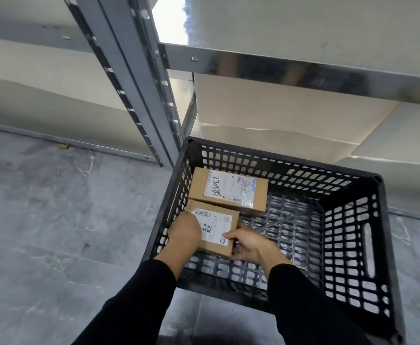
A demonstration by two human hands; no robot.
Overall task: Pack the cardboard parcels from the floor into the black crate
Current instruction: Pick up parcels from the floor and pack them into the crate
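A black slotted crate [353, 235] stands on the grey floor. Two cardboard parcels with white labels lie inside, against its left wall. The far parcel [229, 189] rests flat in the back left corner. The near parcel [219, 230] sits just in front of it, touching it. My left hand [184, 232] grips the near parcel's left side, fingers hidden behind it. My right hand [248, 241] holds its right front corner, thumb on the label and fingers curled round the edge. Both sleeves are black.
Grey metal shelving uprights [139, 95] rise right behind the crate's back left corner, and a shelf beam [278, 68] overhangs the crate's rear. The right half of the crate bottom is bare. Grey stone floor [54, 220] stretches to the left.
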